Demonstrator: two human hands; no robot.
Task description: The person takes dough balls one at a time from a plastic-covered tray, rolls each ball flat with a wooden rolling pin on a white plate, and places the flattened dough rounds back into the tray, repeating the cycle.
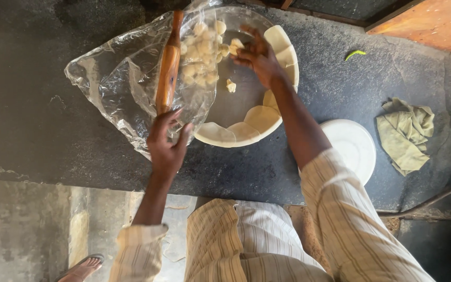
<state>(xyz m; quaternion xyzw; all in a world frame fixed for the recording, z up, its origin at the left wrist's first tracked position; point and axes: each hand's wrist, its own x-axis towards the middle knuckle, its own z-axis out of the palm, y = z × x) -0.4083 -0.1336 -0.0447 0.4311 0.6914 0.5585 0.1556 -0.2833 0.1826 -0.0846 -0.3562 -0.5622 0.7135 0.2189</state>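
Observation:
My left hand (166, 142) grips the near end of a wooden rolling pin (169, 65) that lies across a clear plastic sheet (113, 78). The sheet partly covers a round metal tray (234, 102). Several small dough balls (200, 55) are heaped in the tray under the sheet. My right hand (257, 55) reaches over the tray and pinches one dough ball (236, 45). One more ball (230, 85) lies loose on the tray's bare middle. Flat rolled dough discs (261, 118) line the tray's right and near rim.
The tray sits on a dark stone counter (37, 120). A round white rolling board (352, 143) lies to the right, with a crumpled olive cloth (406, 134) beyond it. A green chilli (355, 53) lies at the far right. A sandalled foot (82, 267) shows on the floor below.

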